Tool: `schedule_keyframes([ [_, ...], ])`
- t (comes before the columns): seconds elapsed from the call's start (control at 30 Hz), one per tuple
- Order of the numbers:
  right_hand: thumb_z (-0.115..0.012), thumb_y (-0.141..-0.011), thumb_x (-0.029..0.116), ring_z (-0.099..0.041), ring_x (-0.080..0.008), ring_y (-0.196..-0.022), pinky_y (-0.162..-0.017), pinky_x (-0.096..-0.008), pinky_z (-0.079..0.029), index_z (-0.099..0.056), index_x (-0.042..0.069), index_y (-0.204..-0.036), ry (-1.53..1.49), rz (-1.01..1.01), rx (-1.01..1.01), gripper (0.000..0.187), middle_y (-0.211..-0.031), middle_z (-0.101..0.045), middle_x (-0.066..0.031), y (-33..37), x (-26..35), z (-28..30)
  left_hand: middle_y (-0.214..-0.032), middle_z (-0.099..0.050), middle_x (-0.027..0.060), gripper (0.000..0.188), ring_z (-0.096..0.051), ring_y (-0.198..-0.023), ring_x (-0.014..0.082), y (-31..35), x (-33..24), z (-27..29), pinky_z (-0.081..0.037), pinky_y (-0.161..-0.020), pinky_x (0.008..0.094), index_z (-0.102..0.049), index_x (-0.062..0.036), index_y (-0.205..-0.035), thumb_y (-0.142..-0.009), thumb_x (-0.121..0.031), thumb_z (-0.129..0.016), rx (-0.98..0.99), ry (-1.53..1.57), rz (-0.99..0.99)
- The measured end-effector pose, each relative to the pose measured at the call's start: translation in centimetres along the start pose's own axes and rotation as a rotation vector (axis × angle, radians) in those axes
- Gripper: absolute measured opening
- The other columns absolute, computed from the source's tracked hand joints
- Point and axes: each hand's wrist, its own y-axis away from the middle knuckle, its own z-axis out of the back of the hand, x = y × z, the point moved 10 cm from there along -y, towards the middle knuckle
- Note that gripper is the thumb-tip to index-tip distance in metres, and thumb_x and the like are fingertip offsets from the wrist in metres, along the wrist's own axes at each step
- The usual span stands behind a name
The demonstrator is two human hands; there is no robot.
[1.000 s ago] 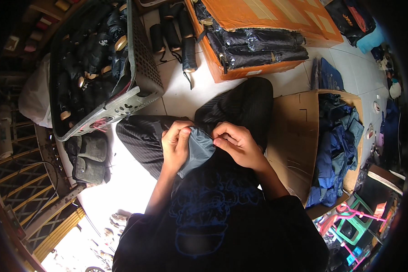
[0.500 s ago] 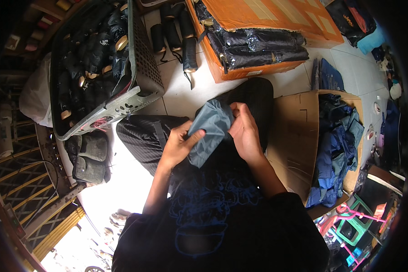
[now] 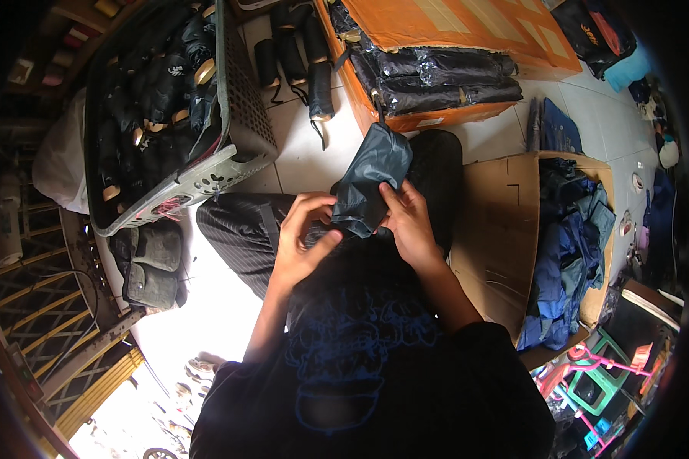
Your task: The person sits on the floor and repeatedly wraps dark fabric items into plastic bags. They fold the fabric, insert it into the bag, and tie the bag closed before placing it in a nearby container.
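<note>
A dark blue-grey fabric pouch (image 3: 373, 176) hangs above my lap, its long body slanting up to the right. From its far end a short dark strap sticks out. My right hand (image 3: 412, 227) pinches the pouch near its lower right side, thumb on top and fingers partly hidden beneath. At the pouch's lower left edge, my left hand (image 3: 302, 237) is open, with thumb and fingers spread apart. Its fingertips come close to the fabric; whether they touch it I cannot tell.
A grey plastic crate (image 3: 249, 134) full of black folded umbrellas stands at left. Several more umbrellas (image 3: 321, 92) lie on the tiles ahead, beside an orange carton (image 3: 360, 115) of wrapped black bundles. At right, a brown carton (image 3: 491, 222) holds blue fabric pieces (image 3: 563, 252).
The pouch has turned over to a darker side and moved slightly away from me. My left hand has let go and spread its fingers; my right hand has shifted down along it.
</note>
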Motion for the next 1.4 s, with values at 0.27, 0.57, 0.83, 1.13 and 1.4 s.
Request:
schedule_keyframes([
  [0.27, -0.059, -0.093, 0.02, -0.055, -0.0046, -0.061, -0.043, -0.021, -0.044, -0.057, 0.008, -0.105, 0.084, -0.036, -0.026, 0.017, -0.084, -0.059, 0.0011, -0.6, -0.8, 0.9, -0.085, -0.058, 0.006, 0.02, -0.058, -0.071, 0.0132, 0.5, 2.0, 0.7, -0.047, -0.064, 0.0248, -0.058, 0.0006, -0.083, -0.071, 0.01, -0.07, -0.072, -0.236, 0.008],
  [0.57, -0.06, -0.093, 0.017, -0.053, -0.0052, -0.058, -0.044, -0.0215, -0.042, -0.058, 0.007, -0.105, 0.042, -0.031, -0.02, 0.017, -0.083, -0.059, 0.0007, -0.6, -2.0, 0.6, -0.074, -0.057, 0.0028, 0.019, -0.053, -0.062, 0.0074, 1.5, 3.1, 2.1, -0.043, -0.059, 0.0206, -0.052, -0.0023, -0.076, -0.076, 0.009, -0.067, -0.431, 0.035, 0.124],
  [0.83, -0.061, -0.092, 0.016, -0.054, -0.0059, -0.059, -0.044, -0.0216, -0.043, -0.058, 0.006, -0.104, 0.101, -0.06, -0.019, 0.016, -0.084, -0.061, -0.0002, -1.0, -2.5, 0.9, -0.069, -0.049, -0.0014, 0.02, -0.046, -0.065, 0.0046, 2.1, 3.6, 1.8, -0.039, -0.061, 0.0193, -0.048, -0.0032, -0.075, -0.076, 0.01, -0.062, -0.354, -0.321, 0.148],
  [1.13, -0.061, -0.092, 0.019, -0.054, -0.0047, -0.066, -0.05, -0.021, -0.042, -0.058, 0.009, -0.11, 0.098, -0.045, -0.059, 0.02, -0.085, -0.06, 0.0031, -1.1, -2.6, 1.2, -0.07, -0.052, 0.0072, 0.026, -0.05, -0.059, 0.0152, 1.7, 1.7, 2.8, -0.043, -0.059, 0.0265, -0.044, -0.0006, -0.068, -0.065, 0.011, -0.067, -0.482, -0.319, -0.016],
  [1.4, -0.062, -0.092, 0.02, -0.048, -0.0014, -0.069, -0.052, -0.021, -0.038, -0.057, 0.008, -0.099, 0.14, 0.091, -0.081, 0.015, -0.078, -0.056, 0.0049, -1.9, -0.4, 1.1, -0.099, -0.05, 0.0097, 0.042, -0.051, -0.093, 0.0183, 0.8, 1.8, -0.7, -0.042, -0.082, 0.0318, -0.047, -0.0052, -0.103, -0.071, -0.003, -0.073, 0.072, -0.18, -0.017],
])
